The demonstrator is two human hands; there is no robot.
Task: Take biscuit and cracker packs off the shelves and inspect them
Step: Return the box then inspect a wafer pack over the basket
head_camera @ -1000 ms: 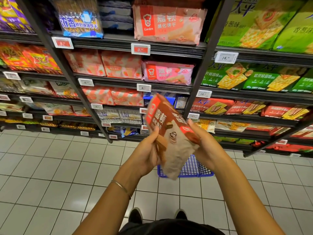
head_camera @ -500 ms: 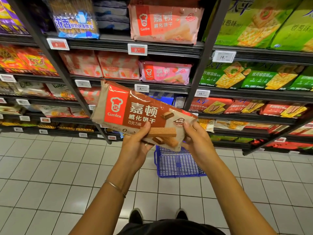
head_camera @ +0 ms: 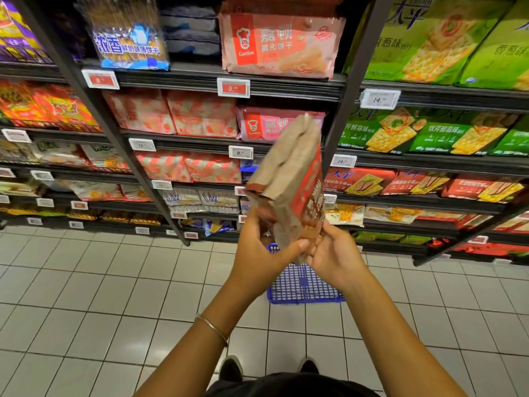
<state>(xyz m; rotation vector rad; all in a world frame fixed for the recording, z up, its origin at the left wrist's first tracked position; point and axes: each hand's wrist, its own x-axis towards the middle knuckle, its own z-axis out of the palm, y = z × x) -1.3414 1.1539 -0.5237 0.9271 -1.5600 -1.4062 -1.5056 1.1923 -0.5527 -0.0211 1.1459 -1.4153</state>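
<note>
Brown and red wafer pack stands nearly upright in front of me, plain back facing me, before the middle shelves. My left hand grips its lower left edge and my right hand grips its lower right corner. Beneath them, a blue basket sits on the tiled floor.

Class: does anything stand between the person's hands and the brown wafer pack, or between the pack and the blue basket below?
Nothing visible. The left hand and right hand grip the wafer pack at its lower end; only air separates it from the basket.
</note>
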